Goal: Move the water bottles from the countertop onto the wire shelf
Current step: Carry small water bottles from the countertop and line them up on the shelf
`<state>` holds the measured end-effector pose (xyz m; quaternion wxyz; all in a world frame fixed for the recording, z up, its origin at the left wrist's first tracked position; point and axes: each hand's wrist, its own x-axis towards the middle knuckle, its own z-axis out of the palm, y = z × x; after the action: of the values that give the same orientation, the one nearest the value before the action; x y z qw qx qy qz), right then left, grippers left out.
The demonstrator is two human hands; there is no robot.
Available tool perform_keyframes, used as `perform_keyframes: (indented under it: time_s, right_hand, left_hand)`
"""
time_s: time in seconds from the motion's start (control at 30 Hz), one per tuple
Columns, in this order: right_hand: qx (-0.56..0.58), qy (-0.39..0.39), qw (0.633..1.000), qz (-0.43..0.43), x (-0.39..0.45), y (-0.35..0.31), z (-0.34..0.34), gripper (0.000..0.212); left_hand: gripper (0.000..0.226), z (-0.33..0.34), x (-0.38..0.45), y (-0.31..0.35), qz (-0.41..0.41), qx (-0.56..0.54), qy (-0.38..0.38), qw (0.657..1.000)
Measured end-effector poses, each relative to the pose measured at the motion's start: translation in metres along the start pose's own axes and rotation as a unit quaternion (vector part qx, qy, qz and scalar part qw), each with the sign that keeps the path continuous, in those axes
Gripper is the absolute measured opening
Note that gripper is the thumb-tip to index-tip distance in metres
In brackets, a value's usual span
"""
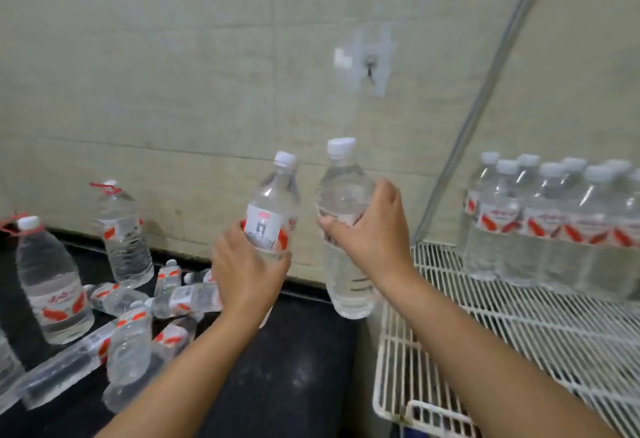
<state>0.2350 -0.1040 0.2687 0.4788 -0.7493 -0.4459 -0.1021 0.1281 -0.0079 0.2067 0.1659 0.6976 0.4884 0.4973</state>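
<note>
Clear water fills two upright bottles, left hand [244, 273] gripping one [273, 209], right hand [372, 229] the other [346, 247].

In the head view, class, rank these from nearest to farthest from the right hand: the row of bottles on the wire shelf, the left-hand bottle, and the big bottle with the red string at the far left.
1. Left-hand bottle, just left of the right hand.
2. Row of bottles, on the wire shelf to the right.
3. Big bottle with the red string, far left on the countertop.
</note>
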Motion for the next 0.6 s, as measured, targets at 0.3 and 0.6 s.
perform_keyframes:
  time_s: [0.3,0.6]
  right_hand:
    - [-0.060,0.165,0.984,0.034,0.032,0.096,-0.146,0.070]
    - [-0.080,0.160,0.977,0.112,0.025,0.225,-0.212,0.078]
  left_hand:
    - [0.071,0.094,-0.048,0.161,0.099,-0.168,-0.048,0.980]
    - [0.080,0.199,-0.124,0.243,0.001,-0.257,-0.146,0.955]
